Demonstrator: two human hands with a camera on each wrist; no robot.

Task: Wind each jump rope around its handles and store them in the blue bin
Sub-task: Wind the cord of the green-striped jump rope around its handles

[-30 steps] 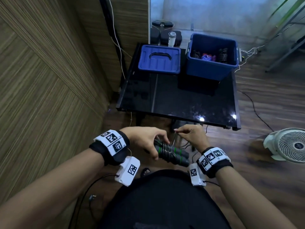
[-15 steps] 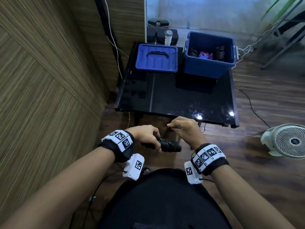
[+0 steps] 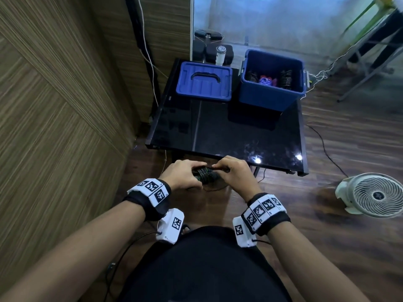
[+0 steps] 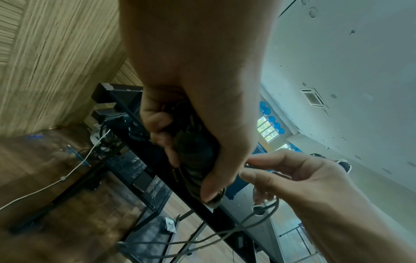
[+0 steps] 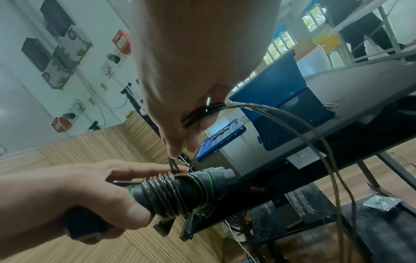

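Observation:
My left hand (image 3: 185, 174) grips the black jump rope handles (image 5: 180, 192), which carry green rings and several turns of grey cord. My right hand (image 3: 233, 171) pinches the doubled cord (image 5: 281, 121) just above the handles, and a loose loop of it trails down to the right. In the left wrist view the handles (image 4: 193, 151) sit inside my curled left fingers, and the cord (image 4: 247, 222) hangs below. Both hands are in front of my body, short of the table's near edge. The open blue bin (image 3: 271, 97) stands at the table's back right with wound ropes (image 3: 268, 79) inside.
The bin's blue lid (image 3: 204, 81) lies at the back left of the black glass table (image 3: 229, 136). A wood-panelled wall (image 3: 54, 105) runs along the left. A white floor fan (image 3: 375, 195) stands at the right, with cables on the wooden floor.
Both hands have moved up toward the table edge with the handles. More cord is wound on, and my right hand has come close over the handles.

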